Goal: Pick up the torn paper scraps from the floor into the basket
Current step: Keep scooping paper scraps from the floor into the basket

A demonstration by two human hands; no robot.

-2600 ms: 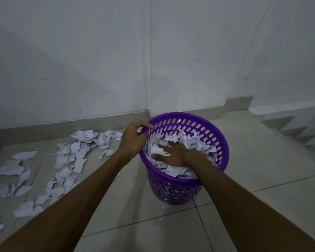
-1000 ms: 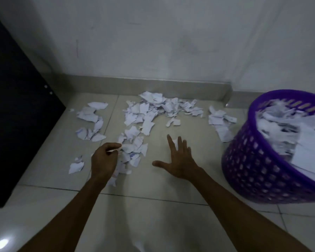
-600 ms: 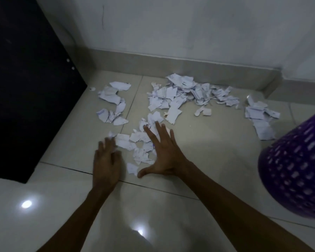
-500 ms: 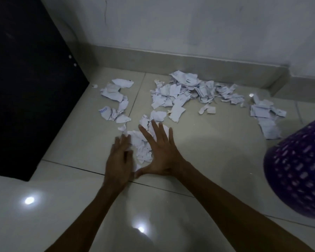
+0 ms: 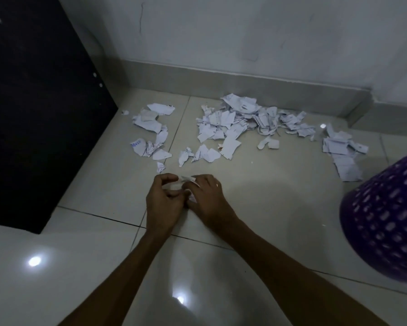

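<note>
Torn white paper scraps lie on the tiled floor: a big pile near the wall, a smaller group to the left, and another group by the basket. My left hand and my right hand are pressed together low over the floor, fingers curled around a gathered bunch of scraps that peeks out between them. The purple plastic basket stands at the right edge; only its perforated side shows.
A dark cabinet panel fills the left side and reaches the floor. The white wall with a grey skirting runs behind the scraps. Glossy tiles in front of me reflect lamp spots.
My hands, spread flat on the floor around a patch of scraps, have swept together and closed on them. The view has shifted left, away from the basket.
</note>
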